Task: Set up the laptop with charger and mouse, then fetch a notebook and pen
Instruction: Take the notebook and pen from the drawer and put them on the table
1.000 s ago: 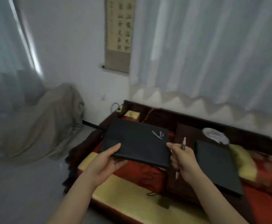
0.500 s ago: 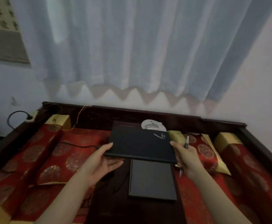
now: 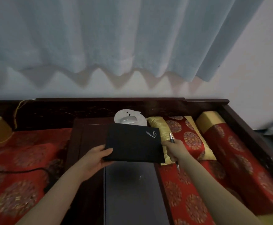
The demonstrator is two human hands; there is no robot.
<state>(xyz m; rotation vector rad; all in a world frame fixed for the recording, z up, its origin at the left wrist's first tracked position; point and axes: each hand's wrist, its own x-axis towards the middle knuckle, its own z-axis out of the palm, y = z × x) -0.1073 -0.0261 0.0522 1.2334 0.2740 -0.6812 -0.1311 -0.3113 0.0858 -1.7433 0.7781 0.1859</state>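
A black notebook (image 3: 133, 142) with a silver feather logo hangs in the air above the low dark wooden table (image 3: 87, 143). My left hand (image 3: 97, 157) grips its left edge. My right hand (image 3: 174, 150) touches its right edge and is closed around a silver pen (image 3: 173, 143) that points down. Under the notebook lies the closed dark laptop (image 3: 132, 190) on the table. A white mouse (image 3: 128, 119) rests on a round white pad (image 3: 118, 117) just beyond the notebook. A black cable (image 3: 19, 171) runs across the red cushion at left.
Red patterned cushions (image 3: 24, 168) lie on both sides of the table, with yellow bolsters (image 3: 208, 118) at the back. A dark wooden frame (image 3: 239, 120) borders the seat. Pale curtains (image 3: 116, 38) hang behind. An orange cord (image 3: 15, 117) dangles at back left.
The view has swung right and closer to the table. The notebook, held in both hands, has moved forward over the closed laptop toward the mouse.
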